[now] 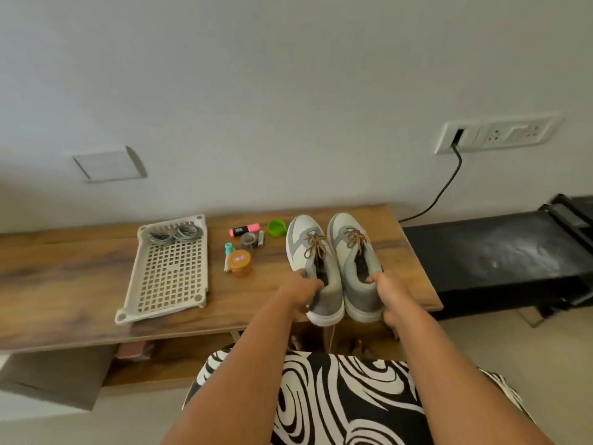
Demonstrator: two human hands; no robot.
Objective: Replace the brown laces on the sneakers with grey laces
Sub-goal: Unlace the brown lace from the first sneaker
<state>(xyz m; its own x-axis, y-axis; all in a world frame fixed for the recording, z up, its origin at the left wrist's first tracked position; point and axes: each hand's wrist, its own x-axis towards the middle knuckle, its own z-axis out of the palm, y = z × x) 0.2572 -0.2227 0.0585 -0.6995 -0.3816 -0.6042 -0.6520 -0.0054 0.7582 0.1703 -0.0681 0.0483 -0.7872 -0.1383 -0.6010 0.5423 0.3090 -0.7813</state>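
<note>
Two grey and white sneakers stand side by side on the wooden table (64, 284), toes toward the wall, heels over the front edge. Each carries brown laces (316, 247). My left hand (300, 292) grips the heel collar of the left sneaker (313, 268). The right sneaker (356, 261) is gripped at its heel collar by my right hand (390, 295). Coiled grey laces (176, 234) lie at the far end of a white perforated tray (167, 274) to the left.
Between tray and sneakers lie a pink highlighter (244, 230), a green cap (276, 227), a tape roll (248, 240), a teal-capped marker (227, 256) and an orange-lidded jar (240, 263). A black bench (497, 252) stands to the right. A black cable (446, 187) hangs from the wall socket.
</note>
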